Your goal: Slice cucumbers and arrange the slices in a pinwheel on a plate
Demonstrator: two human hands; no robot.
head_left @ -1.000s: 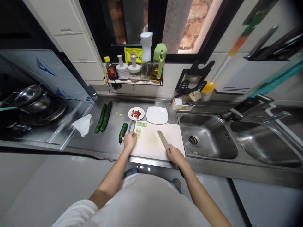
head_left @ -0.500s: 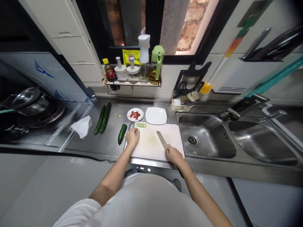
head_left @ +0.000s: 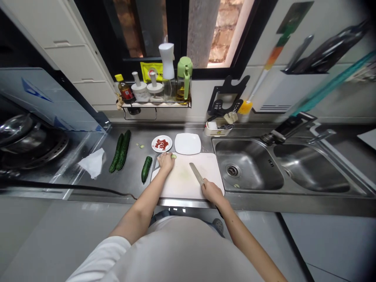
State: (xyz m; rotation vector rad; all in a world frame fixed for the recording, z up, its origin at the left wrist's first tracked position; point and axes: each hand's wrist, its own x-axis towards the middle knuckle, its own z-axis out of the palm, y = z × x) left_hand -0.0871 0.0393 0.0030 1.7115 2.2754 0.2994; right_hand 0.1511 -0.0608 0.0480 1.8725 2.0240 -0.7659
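A pale cutting board (head_left: 176, 186) lies on the counter before me. Near its upper left corner, my left hand (head_left: 166, 161) is closed with bent fingers over a row of cucumber slices; one slice (head_left: 174, 156) shows at its right side, and the others are hidden beneath the hand. My right hand (head_left: 212, 191) grips a kitchen knife (head_left: 196, 173) by the handle, its blade slanting up and left, low over the board. Left of the board rests a cut piece of cucumber (head_left: 146, 169). Behind the board stand a white square plate (head_left: 188, 144) and a small plate (head_left: 154, 148) of chopped red pieces.
Two whole cucumbers (head_left: 120, 152) and a crumpled white tissue (head_left: 92, 162) lie farther left, by the stove with a pot (head_left: 20, 135). To the right is a double sink (head_left: 252, 172). A rack (head_left: 155, 105) with several seasoning bottles hangs at the back.
My left hand has moved up over the row of cucumber slices, covering most of it. The knife stays in my right hand in about the same place. The view has shifted slightly right.
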